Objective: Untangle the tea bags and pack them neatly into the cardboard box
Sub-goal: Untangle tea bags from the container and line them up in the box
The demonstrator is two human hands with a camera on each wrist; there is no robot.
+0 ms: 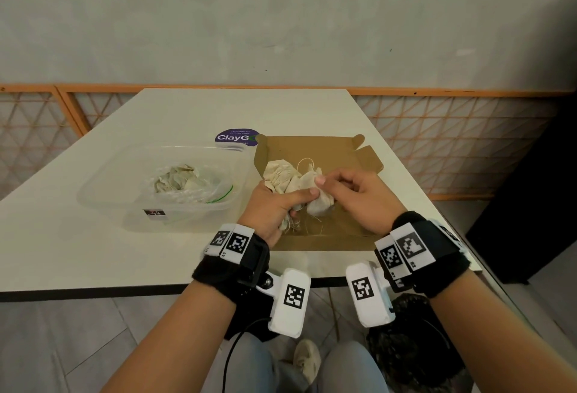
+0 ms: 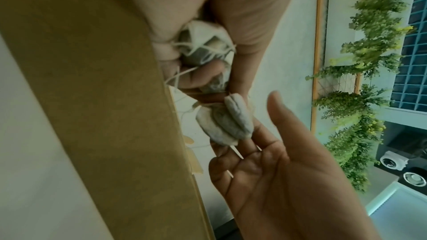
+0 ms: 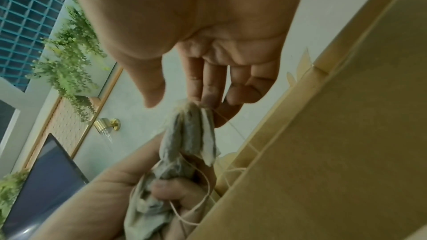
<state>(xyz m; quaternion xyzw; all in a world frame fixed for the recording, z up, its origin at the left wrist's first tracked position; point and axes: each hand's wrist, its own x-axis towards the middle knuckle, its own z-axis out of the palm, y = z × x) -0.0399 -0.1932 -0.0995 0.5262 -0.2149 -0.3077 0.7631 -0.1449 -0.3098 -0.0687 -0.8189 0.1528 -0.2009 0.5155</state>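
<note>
An open brown cardboard box (image 1: pixel 331 150) lies flat on the white table (image 1: pixel 187 111). Above it my left hand (image 1: pixel 299 202) grips a tangled bunch of pale tea bags (image 1: pixel 281 175) with loose strings. In the left wrist view its fingers (image 2: pixel 203 75) curl round the bunch (image 2: pixel 203 42). One tea bag (image 2: pixel 226 123) hangs out of the bunch toward my right hand (image 1: pixel 324 181). The right fingertips (image 3: pixel 208 97) touch that bag's top (image 3: pixel 187 134), while the thumb stands apart from it. A thin string runs past those fingers to the box (image 3: pixel 335 134).
A clear plastic tub (image 1: pixel 103 186) stands left of the box and holds a zip bag with more tea bags (image 1: pixel 181 180). A purple round sticker (image 1: pixel 235 136) lies behind the box. The table's near edge is just below my wrists, and an orange lattice rail runs behind it.
</note>
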